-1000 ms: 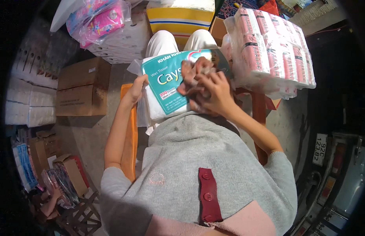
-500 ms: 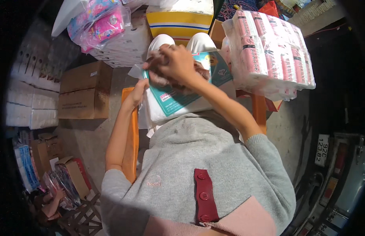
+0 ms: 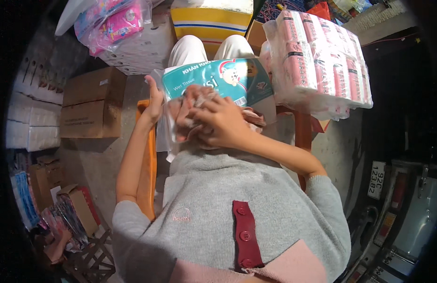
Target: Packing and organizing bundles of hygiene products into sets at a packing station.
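A teal and white plastic pack of tissues (image 3: 178, 85) lies across my lap, its printed face up. My left hand (image 3: 155, 104) holds the pack by its left edge, with some fingers hidden. Bunched under my right hand (image 3: 223, 123) is a crumpled brownish-pink cloth (image 3: 192, 101), pressed on the near part of the pack. My right fingers are bent over the cloth, and motion blurs them a little. A loose fold of the cloth shows to the right of my hand.
Orange chair arms (image 3: 303, 141) flank me. At the far right sits a wrapped bale of pink packs (image 3: 317, 66). A yellow box (image 3: 211, 23) stands ahead, a cardboard carton (image 3: 89, 104) to the left. Another person's arm (image 3: 58, 245) shows at the lower left, a vehicle (image 3: 416, 221) at the right.
My right hand has drawn the cloth from the pack's far side toward my body, uncovering the far printed part. My left hand has shifted slightly left along with the pack's edge.
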A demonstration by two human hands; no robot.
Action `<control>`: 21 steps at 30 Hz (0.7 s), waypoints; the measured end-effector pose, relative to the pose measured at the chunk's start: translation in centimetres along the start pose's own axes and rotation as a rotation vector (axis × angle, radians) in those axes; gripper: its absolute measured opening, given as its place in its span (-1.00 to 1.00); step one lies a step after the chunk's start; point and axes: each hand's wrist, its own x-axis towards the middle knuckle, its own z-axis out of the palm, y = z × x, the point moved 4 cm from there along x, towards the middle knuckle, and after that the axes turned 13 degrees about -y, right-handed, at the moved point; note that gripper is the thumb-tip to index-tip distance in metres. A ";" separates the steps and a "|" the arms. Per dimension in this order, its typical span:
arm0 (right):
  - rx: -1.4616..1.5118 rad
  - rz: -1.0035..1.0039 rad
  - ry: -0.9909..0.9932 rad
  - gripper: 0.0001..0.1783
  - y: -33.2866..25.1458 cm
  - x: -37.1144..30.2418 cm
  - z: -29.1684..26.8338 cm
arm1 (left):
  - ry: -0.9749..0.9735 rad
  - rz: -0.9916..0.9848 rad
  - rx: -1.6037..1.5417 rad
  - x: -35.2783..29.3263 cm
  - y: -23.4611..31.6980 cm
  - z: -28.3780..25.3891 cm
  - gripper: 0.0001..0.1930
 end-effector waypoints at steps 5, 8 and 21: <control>-0.053 -0.048 0.130 -0.54 -1.8 3.7 2.0 | 0.243 -0.127 -0.159 -0.4 -0.5 -1.4 0.22; -0.112 0.009 0.212 -0.57 -2.1 4.9 3.0 | 0.297 -0.143 -0.158 0.6 -1.1 -3.7 0.17; -0.178 0.142 0.374 -0.79 3.3 11.4 2.2 | 0.294 0.079 -0.146 0.8 -0.5 -2.6 -0.18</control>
